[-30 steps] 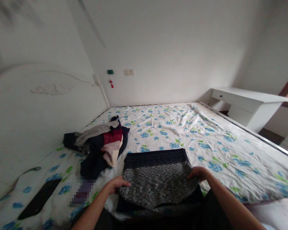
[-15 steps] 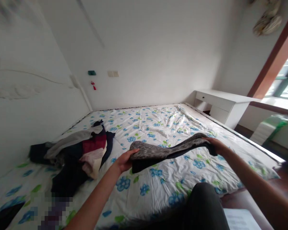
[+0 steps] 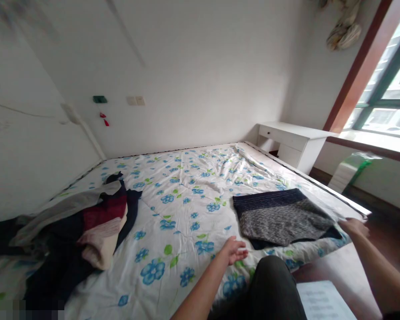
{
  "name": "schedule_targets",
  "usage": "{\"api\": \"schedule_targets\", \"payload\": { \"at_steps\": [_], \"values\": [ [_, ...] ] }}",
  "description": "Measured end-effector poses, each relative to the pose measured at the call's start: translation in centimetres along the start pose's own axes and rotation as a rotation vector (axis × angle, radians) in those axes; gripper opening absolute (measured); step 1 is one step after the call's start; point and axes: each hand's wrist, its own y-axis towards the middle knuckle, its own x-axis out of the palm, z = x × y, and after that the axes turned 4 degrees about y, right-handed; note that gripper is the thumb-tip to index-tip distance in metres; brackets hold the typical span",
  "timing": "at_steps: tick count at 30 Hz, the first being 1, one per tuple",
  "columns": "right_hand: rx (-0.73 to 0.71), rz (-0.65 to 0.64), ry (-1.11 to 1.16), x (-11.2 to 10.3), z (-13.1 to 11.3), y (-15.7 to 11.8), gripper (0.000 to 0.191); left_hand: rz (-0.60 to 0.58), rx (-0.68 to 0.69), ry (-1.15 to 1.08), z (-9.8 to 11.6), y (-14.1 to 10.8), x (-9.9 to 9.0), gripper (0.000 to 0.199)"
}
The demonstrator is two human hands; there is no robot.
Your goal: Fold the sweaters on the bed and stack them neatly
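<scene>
My left hand [image 3: 235, 251] is unclenched, fingers loosely parted, near the garment [image 3: 283, 221]; my right [image 3: 355, 228] is by its far side, whether gripping I can't tell. The garment lies flat near the bed's [image 3: 186, 213] right edge, the clothes [image 3: 105, 211] well left, the desk [image 3: 291, 135] beyond.
</scene>
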Motion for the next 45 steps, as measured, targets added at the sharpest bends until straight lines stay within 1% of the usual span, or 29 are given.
{"api": "schedule_targets", "payload": {
  "at_steps": [1,2,3,4,5,7,9,10,12,14,16,18,19,21,22,23,24,25,27,29,31,34,36,38,40,41,42,43,45],
  "values": [
    [0.024,0.025,-0.100,0.7,2.2,-0.3,0.050,0.034,-0.048,0.039,-2.1,0.0,-1.7,0.111],
    [0.015,0.043,-0.173,1.5,3.8,-0.7,0.054,0.025,-0.054,0.062,-3.8,-0.2,-3.5,0.115],
    [-0.019,0.024,-0.214,2.4,4.8,-1.3,0.057,0.019,-0.039,0.076,-5.0,-0.7,-5.6,0.117],
    [-0.068,0.001,-0.232,3.5,5.2,-2.0,0.059,0.006,-0.018,0.085,-5.7,-1.5,-7.7,0.117],
    [-0.117,-0.010,-0.241,4.7,4.9,-3.0,0.061,0.001,0.001,0.099,-5.9,-2.4,-9.8,0.115],
    [-0.210,-0.029,-0.243,7.6,2.5,-5.5,0.064,0.035,0.022,0.150,-5.1,-4.7,-14.0,0.108],
    [-0.305,-0.082,-0.205,11.2,-1.5,-8.9,0.064,0.133,0.044,0.242,-3.2,-7.0,-17.9,0.097],
    [-0.346,-0.138,-0.166,13.2,-3.8,-11.1,0.062,0.210,0.060,0.308,-2.1,-8.1,-19.8,0.091],
    [-0.412,-0.323,-0.071,17.4,-8.3,-16.3,0.057,0.418,0.094,0.489,0.3,-10.4,-23.7,0.077],
    [-0.457,-0.609,0.015,21.4,-11.9,-22.7,0.049,0.644,0.132,0.714,2.6,-12.9,-27.6,0.063],
    [-0.544,-0.936,0.053,24.7,-13.8,-29.9,0.044,0.818,0.193,0.923,4.5,-15.8,-31.5,0.052],
    [-0.653,-1.270,-0.007,27.1,-14.0,-37.2,0.043,0.945,0.279,1.095,5.9,-18.9,-35.0,0.049],
    [-0.708,-1.404,-0.077,27.9,-13.6,-40.7,0.044,1.013,0.313,1.168,6.3,-20.4,-36.6,0.049],
    [-0.796,-1.591,-0.236,29.0,-12.0,-46.8,0.047,1.186,0.336,1.272,6.6,-22.9,-39.3,0.050],
    [-0.832,-1.639,-0.307,29.4,-11.1,-49.2,0.048,1.278,0.319,1.297,6.6,-23.9,-40.6,0.051],
    [-0.889,-1.631,-0.360,29.7,-10.1,-51.2,0.048,1.362,0.287,1.297,6.5,-24.7,-41.7,0.052],
    [-0.945,-1.578,-0.387,29.9,-9.3,-52.7,0.047,1.426,0.250,1.272,6.4,-25.2,-42.6,0.055],
    [-0.987,-1.519,-0.395,30.1,-8.7,-53.7,0.046,1.463,0.218,1.228,6.3,-25.5,-43.5,0.060],
    [-1.005,-1.441,-0.375,30.4,-8.0,-54.4,0.043,1.469,0.166,1.110,6.1,-25.7,-44.9,0.073],
    [-0.960,-1.446,-0.360,30.6,-8.1,-53.9,0.044,1.436,0.136,1.000,6.3,-25.5,-45.8,0.080],
    [-0.929,-1.453,-0.361,30.6,-8.5,-53.2,0.044,1.416,0.109,0.941,6.7,-25.2,-46.0,0.069],
    [-0.927,-1.448,-0.367,30.5,-9.0,-52.6,0.045,1.380,0.050,0.918,7.8,-24.6,-45.4,0.039],
    [-0.912,-1.461,-0.362,30.4,-9.1,-52.5,0.045,1.345,0.019,0.902,8.4,-24.0,-44.5,0.032],
    [-0.897,-1.458,-0.354,30.2,-9.1,-52.5,0.045,1.383,0.016,0.868,8.9,-23.5,-43.6,0.043],
    [-0.900,-1.446,-0.349,30.0,-9.0,-52.4,0.046,1.482,0.015,0.834,8.9,-23.0,-43.0,0.063],
    [-0.907,-1.445,-0.348,29.9,-9.1,-52.3,0.046,1.506,0.014,0.843,8.8,-22.9,-42.9,0.071],
    [-0.915,-1.447,-0.351,29.9,-9.1,-52.2,0.047,1.497,0.012,0.874,8.6,-22.8,-43.0,0.077],
    [-0.923,-1.453,-0.355,29.8,-9.2,-52.1,0.047,1.455,0.012,0.921,8.5,-22.7,-43.1,0.078],
    [-0.942,-1.468,-0.364,29.8,-9.3,-52.0,0.048,1.339,0.045,0.998,8.3,-22.6,-43.7,0.069]
  ]
}}
